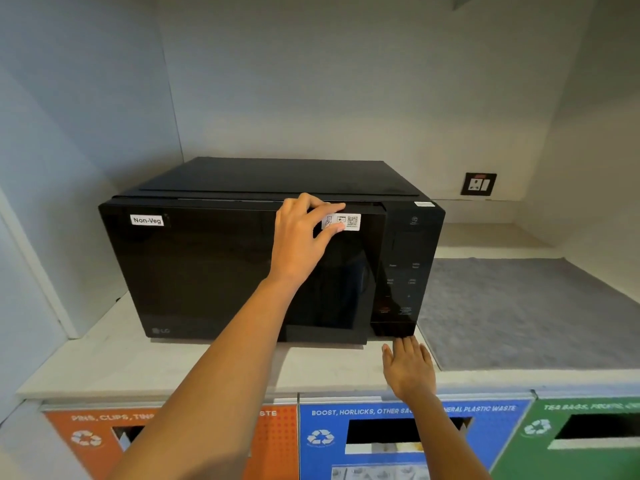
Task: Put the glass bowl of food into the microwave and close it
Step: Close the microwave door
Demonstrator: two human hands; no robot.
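Nearest, below the front edge of the worktop (114, 362), three bins stand in a row. The orange bin (277, 441) is on the left, the blue bin (498, 431) is in the middle, and the green bin (561, 459) is on the right. Each one has a dark slot and a white recycle sign.

The right hand (410, 368) is flat and palm down over the front edge of the worktop. Its fingers (405, 344) are straight and a little spread, holding nothing. The tips are just at the bottom right corner of the microwave (194, 271); I cannot tell if they touch it.

A grey mat (519, 306) lies on the right side of the worktop, beside the microwave.

The black microwave sits in the middle of the worktop. The left arm reaches up across the dark door (207, 282). The left hand (301, 233) is at the top edge of the door. Its fingers (329, 206) curl over that edge and the thumb presses on a white sticker (349, 221) on the front. The door stands out a little from the button panel (405, 271) on its right side. A white label (147, 220) that says "Non-Veg" is at the top left of the door.

The glass bowl of food cannot be seen; the door is too dark to see through.

Far back, a wall socket (478, 184) is on the wall near the back right corner.
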